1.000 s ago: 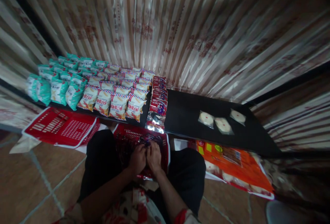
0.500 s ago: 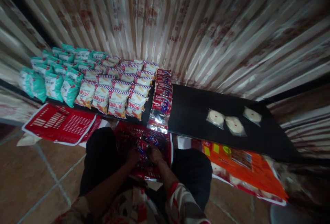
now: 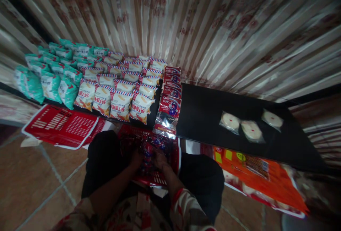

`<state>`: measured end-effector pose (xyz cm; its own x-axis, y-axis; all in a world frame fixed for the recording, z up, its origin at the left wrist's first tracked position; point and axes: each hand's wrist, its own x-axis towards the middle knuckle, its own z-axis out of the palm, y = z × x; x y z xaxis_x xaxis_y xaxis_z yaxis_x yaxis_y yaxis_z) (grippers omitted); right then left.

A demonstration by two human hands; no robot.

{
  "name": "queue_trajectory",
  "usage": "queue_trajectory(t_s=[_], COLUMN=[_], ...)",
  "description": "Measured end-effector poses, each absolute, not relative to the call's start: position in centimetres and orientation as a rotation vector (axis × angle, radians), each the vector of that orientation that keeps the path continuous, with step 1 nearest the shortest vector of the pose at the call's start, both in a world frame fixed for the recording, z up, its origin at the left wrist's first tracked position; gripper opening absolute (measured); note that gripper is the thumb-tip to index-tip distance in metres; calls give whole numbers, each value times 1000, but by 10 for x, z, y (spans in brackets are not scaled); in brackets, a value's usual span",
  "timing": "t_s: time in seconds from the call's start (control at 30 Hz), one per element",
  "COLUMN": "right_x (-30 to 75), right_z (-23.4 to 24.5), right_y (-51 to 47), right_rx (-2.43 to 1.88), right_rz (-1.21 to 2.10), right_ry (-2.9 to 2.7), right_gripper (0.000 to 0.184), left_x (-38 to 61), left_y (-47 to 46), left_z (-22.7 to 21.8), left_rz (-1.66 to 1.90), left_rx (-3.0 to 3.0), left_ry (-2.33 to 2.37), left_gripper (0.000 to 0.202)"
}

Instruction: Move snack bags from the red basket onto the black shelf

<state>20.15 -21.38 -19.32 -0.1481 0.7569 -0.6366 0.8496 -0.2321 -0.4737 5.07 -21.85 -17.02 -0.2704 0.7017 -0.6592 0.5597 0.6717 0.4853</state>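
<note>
My left hand (image 3: pixel 136 159) and my right hand (image 3: pixel 160 159) are down in a red plastic basket (image 3: pixel 179 153) between my knees. Between them is a red-and-blue snack packet (image 3: pixel 148 150), gripped from both sides; the fingertips are dim. More dark, shiny packets of the same kind fill the basket around my hands. Just beyond the basket, a column of overlapping red snack packets (image 3: pixel 169 106) lies on a black table (image 3: pixel 199 106), the nearest one showing its silver end at the table edge.
Rows of white snack bags (image 3: pixel 121 105) and teal bags (image 3: pixel 68 91) stand to the left on the table. Several round, pale wrapped items (image 3: pixel 252 131) lie at right. Below are another red basket (image 3: pixel 60 124) and an orange package (image 3: pixel 263 174). A pleated curtain (image 3: pixel 170 21) hangs behind.
The view has shifted slightly, so the right-hand items sit farther right. The snack packet between my hands shows more upright, and both hands stay in the basket.
</note>
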Motion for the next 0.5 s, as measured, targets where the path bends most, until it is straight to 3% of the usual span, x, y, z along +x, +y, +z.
queue_trajectory(t_s=[0.23, 0.5], right_x=[193, 193], right_z=[-192, -184], right_y=[-221, -222], right_rx=[1745, 1891], right_rz=[-1419, -1387], right_ry=[1946, 1931], right_gripper=[81, 64], left_x=[51, 54], left_y=[-215, -215], left_z=[-163, -144], left_rz=[193, 224], left_rx=[1097, 1145], left_ry=[1939, 1951], left_gripper=[26, 29])
